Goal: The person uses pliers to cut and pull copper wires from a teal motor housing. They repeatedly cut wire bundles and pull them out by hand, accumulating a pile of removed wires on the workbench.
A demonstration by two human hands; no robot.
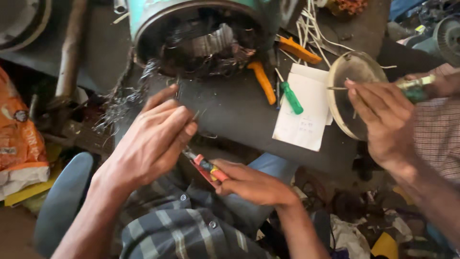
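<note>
Stripping burnt winding from motor stator: left hand pinches wire strands at stator's edge, right hand clenches red-handled pliers just below. Next prob needs firm, steady pull.

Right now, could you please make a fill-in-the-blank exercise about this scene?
1. The right hand grips a tool with ____ handles.
2. The left hand works beside the open ____ housing of the motor.
3. The green-handled screwdriver lies partly on a sheet of white ____.

Missing words: red; teal; paper
</note>
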